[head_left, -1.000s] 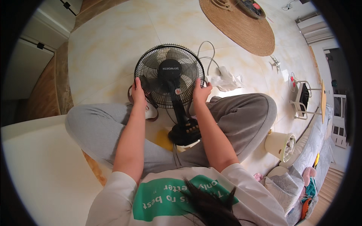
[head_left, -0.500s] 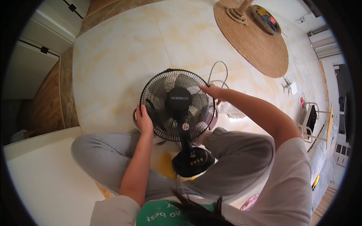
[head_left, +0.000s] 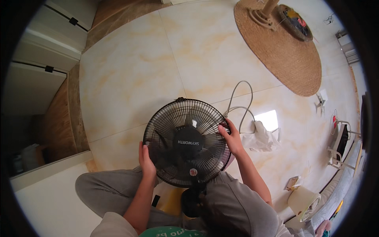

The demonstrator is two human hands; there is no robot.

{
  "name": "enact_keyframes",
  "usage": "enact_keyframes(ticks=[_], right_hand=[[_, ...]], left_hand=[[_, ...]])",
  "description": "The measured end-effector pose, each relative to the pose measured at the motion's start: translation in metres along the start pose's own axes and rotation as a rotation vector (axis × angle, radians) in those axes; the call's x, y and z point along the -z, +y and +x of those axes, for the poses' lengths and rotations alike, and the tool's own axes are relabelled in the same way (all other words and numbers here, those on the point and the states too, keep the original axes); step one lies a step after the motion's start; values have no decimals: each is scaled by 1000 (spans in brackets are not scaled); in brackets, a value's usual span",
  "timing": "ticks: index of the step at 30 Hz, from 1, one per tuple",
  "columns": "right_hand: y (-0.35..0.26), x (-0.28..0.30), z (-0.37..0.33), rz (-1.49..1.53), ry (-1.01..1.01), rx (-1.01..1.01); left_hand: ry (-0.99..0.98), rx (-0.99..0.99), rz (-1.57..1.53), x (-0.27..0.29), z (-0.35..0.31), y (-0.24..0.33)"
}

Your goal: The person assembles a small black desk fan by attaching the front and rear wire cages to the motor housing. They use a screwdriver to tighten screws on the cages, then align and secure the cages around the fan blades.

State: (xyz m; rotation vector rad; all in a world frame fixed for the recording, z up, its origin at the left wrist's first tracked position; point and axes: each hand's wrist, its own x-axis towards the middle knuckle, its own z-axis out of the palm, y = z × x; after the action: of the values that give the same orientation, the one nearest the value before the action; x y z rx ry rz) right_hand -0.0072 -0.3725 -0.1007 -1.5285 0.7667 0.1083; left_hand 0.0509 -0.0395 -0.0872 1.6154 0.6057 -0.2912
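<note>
A black table fan [head_left: 188, 141] with a round wire guard stands between my crossed legs, its guard facing up toward me. My left hand [head_left: 147, 162] grips the guard's left edge, thumb on the front and fingers at the side. On the opposite edge, toward the upper right, my right hand [head_left: 233, 138] holds the rim with its thumb over the wires and its fingers partly hidden behind. Below the guard, the dark fan base [head_left: 191, 202] is mostly in shadow and partly covered by hair.
A grey cable [head_left: 251, 94] loops on the tiled floor beside a crumpled white bag [head_left: 261, 138]. A round woven mat [head_left: 288, 65] lies at the far right, with a post and a filled basket [head_left: 295, 23] on it. A white bin [head_left: 304, 203] stands at the lower right; cabinet doors line the left.
The view has shifted, and the fan's guard now sits lower and looks larger. My right hand has slid down and outward along the rim; my left hand keeps to the left edge.
</note>
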Motion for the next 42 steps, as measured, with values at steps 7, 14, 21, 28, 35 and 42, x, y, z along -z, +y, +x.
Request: enact_keyframes(ticks=[7, 14, 21, 28, 35, 42], right_hand=[[-18, -3, -3, -145, 70, 62], [-13, 1, -2, -211, 99, 90], [-3, 3, -3, -109, -21, 208], [-17, 1, -6, -368, 45, 289], [-28, 3, -9, -285, 33, 221], [-29, -2, -10, -431, 90, 221]], left_hand=[[-13, 65, -20, 8, 7, -11], [-132, 18, -31, 7, 20, -8], [-143, -59, -34, 3, -14, 17], [-152, 64, -86, -1, -17, 25], [-37, 0, 75, -11, -11, 15], [23, 118, -18, -10, -6, 8]])
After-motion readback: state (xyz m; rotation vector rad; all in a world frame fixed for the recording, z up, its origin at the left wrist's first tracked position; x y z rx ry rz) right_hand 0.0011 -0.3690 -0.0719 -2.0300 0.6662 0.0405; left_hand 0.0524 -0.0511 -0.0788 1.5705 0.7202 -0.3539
